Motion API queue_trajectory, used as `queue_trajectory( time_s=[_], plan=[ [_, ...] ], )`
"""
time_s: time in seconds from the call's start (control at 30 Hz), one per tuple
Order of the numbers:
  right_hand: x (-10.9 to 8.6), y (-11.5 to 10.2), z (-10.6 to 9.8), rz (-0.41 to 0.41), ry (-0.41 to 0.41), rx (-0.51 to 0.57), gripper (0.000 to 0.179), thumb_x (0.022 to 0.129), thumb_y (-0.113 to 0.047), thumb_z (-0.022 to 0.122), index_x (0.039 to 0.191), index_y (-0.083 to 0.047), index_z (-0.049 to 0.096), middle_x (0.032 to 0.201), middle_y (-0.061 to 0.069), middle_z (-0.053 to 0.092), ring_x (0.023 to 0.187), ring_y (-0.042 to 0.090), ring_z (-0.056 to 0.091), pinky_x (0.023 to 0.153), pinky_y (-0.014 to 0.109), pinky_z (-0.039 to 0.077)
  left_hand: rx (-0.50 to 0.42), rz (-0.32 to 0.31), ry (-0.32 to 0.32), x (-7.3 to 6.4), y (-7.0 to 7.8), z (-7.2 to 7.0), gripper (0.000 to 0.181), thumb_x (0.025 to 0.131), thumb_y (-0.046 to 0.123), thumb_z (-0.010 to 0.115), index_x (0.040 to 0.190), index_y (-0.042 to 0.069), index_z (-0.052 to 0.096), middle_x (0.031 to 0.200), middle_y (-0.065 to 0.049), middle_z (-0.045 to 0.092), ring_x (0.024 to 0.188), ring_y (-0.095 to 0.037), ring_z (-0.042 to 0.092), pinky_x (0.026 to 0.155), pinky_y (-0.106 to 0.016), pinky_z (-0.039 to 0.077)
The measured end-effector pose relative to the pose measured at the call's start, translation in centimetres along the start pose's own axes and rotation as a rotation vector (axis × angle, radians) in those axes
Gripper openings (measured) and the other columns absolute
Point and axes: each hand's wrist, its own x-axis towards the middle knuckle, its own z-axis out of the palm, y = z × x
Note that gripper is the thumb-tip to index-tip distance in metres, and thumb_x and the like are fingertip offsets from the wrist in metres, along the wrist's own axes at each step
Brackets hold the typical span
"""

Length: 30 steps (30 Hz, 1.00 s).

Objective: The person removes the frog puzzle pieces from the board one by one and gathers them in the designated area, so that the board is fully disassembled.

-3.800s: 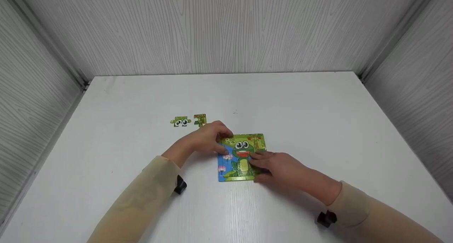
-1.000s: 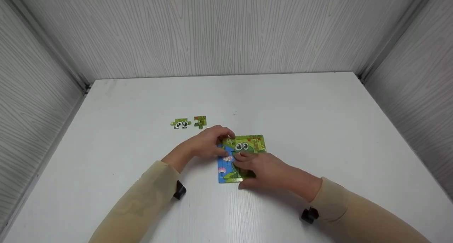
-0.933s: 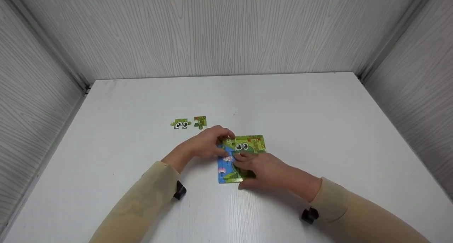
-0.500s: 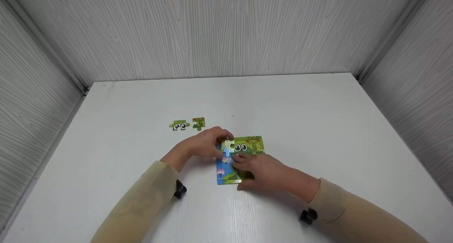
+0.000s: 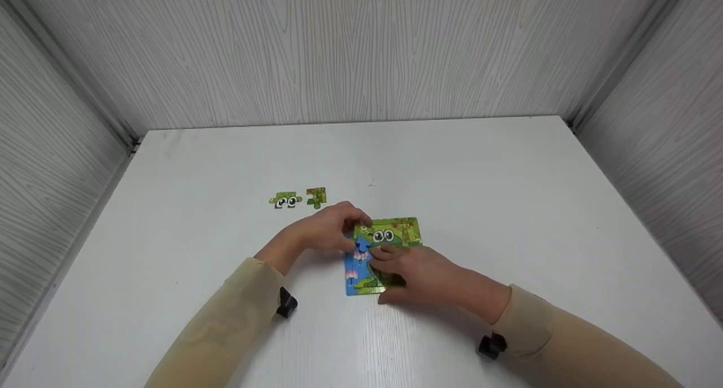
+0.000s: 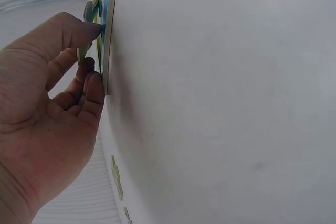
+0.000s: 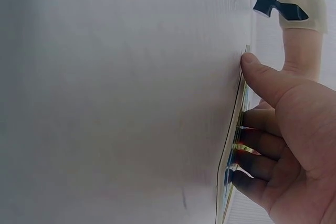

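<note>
A square frog jigsaw puzzle (image 5: 357,283) lies on the white table, its green and blue picture partly under my hands. My left hand (image 5: 325,230) is at its upper left corner. In the left wrist view, the thumb and fingers pinch a jigsaw piece (image 6: 88,11), tilted just over the board. My right hand (image 5: 423,272) rests across the frog's body, hiding its lower right part. Its fingers (image 7: 260,145) press on the top, and its thumb lies at the near edge of the board, as the right wrist view shows.
Beyond my left hand lie two loose jigsaw pieces, one with frog eyes (image 5: 286,200) and one green with reddish spots (image 5: 317,197). Pale wood-grain panels (image 5: 350,49) wall the table at the back and both sides.
Since the oldest frame, my right hand has slid left over the frog's mouth and body. The piece in my left hand has tilted; a glare seen half a second ago is gone.
</note>
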Motion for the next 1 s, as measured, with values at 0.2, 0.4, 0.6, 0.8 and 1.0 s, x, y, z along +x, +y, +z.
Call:
queue_trajectory(
  time_s=[0.2, 0.4, 0.6, 0.8, 1.0],
  plan=[
    [-0.01, 0.04, 0.08, -0.008, 0.005, -0.010, 0.073, 0.096, -0.049, 0.077, 0.150, -0.004, 0.059, 0.159, 0.013, 0.050, 0.146, 0.030, 0.049, 0.113, 0.048, 0.046, -0.020, 0.010, 0.001, -0.01, -0.28, -0.01, 0.052, 0.089, 0.008, 0.080, 0.140, 0.011, 0.066, 0.128, -0.003, 0.059, 0.112, -0.022, 0.055, 0.103, -0.040, 0.048],
    [-0.03, -0.06, 0.01, -0.006, -0.002, -0.010, 0.072, 0.097, -0.050, 0.076, 0.151, -0.005, 0.058, 0.160, 0.012, 0.050, 0.147, 0.030, 0.048, 0.113, 0.049, 0.046, -0.038, 0.018, 0.016, 0.08, -0.53, 0.05, 0.050, 0.090, 0.009, 0.081, 0.137, 0.009, 0.067, 0.125, -0.003, 0.063, 0.110, -0.023, 0.057, 0.101, -0.041, 0.049],
    [-0.12, -0.20, -0.14, 0.016, -0.018, 0.005, 0.073, 0.097, -0.050, 0.076, 0.152, -0.006, 0.057, 0.161, 0.011, 0.048, 0.149, 0.028, 0.046, 0.114, 0.047, 0.044, -0.048, -0.013, 0.051, 0.13, -0.42, 0.10, 0.045, 0.090, 0.007, 0.079, 0.134, 0.010, 0.068, 0.120, -0.002, 0.065, 0.107, -0.022, 0.057, 0.099, -0.040, 0.050],
    [-0.06, -0.39, -0.30, 0.030, -0.014, 0.010, 0.074, 0.096, -0.050, 0.077, 0.153, -0.007, 0.056, 0.161, 0.011, 0.048, 0.148, 0.029, 0.046, 0.114, 0.048, 0.044, -0.076, -0.037, 0.094, -0.01, -0.18, 0.08, 0.041, 0.090, 0.007, 0.080, 0.130, 0.009, 0.070, 0.115, -0.003, 0.065, 0.105, -0.023, 0.058, 0.098, -0.039, 0.050],
    [-0.06, -0.48, -0.40, 0.038, -0.024, 0.019, 0.074, 0.097, -0.050, 0.076, 0.153, -0.006, 0.056, 0.161, 0.012, 0.048, 0.148, 0.030, 0.046, 0.114, 0.049, 0.044, -0.085, -0.027, 0.122, -0.38, -0.35, -0.20, 0.039, 0.091, 0.008, 0.078, 0.129, 0.008, 0.070, 0.116, -0.004, 0.065, 0.105, -0.023, 0.059, 0.098, -0.039, 0.051]
  ],
)
